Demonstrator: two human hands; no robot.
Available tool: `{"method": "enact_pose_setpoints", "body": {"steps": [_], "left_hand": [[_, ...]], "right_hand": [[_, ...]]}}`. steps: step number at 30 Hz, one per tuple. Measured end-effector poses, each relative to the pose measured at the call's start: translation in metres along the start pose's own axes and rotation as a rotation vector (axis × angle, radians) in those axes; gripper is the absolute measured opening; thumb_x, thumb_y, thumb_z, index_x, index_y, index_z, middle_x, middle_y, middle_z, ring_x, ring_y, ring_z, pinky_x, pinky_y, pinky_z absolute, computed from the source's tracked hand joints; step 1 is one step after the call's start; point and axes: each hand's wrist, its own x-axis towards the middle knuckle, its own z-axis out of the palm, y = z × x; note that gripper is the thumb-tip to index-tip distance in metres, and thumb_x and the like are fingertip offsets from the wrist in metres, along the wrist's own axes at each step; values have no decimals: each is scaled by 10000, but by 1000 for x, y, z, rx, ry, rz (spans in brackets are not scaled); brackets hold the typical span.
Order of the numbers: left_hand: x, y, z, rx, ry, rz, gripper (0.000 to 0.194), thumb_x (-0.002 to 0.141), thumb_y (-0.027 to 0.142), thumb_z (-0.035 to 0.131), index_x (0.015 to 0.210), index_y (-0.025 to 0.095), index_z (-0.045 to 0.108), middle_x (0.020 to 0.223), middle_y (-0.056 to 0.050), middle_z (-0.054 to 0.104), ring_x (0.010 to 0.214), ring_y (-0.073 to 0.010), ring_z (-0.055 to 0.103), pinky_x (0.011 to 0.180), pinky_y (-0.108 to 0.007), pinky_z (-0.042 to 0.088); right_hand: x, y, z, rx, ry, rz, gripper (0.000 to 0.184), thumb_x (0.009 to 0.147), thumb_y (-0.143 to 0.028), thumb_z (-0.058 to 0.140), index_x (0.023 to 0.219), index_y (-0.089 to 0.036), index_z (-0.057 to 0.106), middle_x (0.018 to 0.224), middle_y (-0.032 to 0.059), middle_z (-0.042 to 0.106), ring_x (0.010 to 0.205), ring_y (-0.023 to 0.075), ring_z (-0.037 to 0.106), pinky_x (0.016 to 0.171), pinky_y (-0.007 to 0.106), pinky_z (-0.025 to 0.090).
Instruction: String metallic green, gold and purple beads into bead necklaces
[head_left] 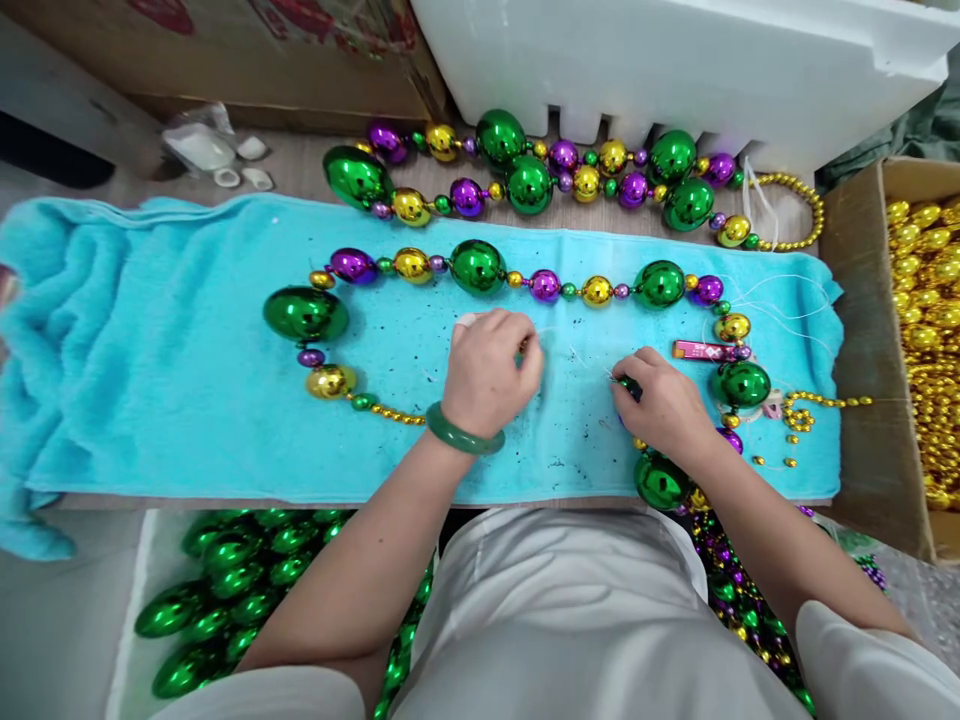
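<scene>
A garland of green, purple and gold beads (477,267) lies in an open loop on the turquoise towel (180,370). My left hand (491,370), with a green bangle (465,432) at the wrist, is closed in a pinch beside the small gold beads (397,414) of one end. A thin clear thread shows at its fingertips; anything else inside is mostly hidden. My right hand (664,400) pinches a dark green bead (628,386) at the other end, with thread sticking out leftward. A large green bead (661,480) hangs just below that hand.
Another bead garland (529,184) lies behind the towel, by a white foam box (675,60). A pink-red cutter-like tool (703,351) and loose gold beads (791,462) are at right. A carton (874,380) holds gold beads; green beads (232,560) sit below the table.
</scene>
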Motion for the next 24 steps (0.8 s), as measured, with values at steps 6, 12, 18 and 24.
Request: {"method": "enact_pose_setpoints", "body": {"steps": [6,12,18,24], "left_hand": [[5,-12,-12,-674,140,-389,87,754,255,614,699,189,611,665,7,641,665,-135,604,665,-263,470],[4,-3,-12,-915,145,-464,69,719,248,660,709,188,625,583,25,625,596,-121,632,607,-234,484],[6,9,-6,-1020,73,-432,119,701,271,690,683,170,629,627,17,632,617,-127,647,604,-235,507],[10,12,-1,-972,-31,-511,187,738,330,650,764,149,690,613,9,622,469,-87,545,498,-227,466]], "right_hand": [[2,7,9,181,111,22,189,854,-240,506,877,-207,690,899,46,633,755,166,584,662,283,402],[13,15,11,507,166,-14,154,814,-262,569,773,-201,705,855,40,668,832,175,611,773,300,437],[39,15,-3,701,113,158,175,753,-333,610,718,-167,651,566,-20,535,542,123,461,554,277,362],[44,3,-29,788,138,-90,147,790,-313,588,729,-180,598,687,14,605,685,151,557,656,298,435]]}}
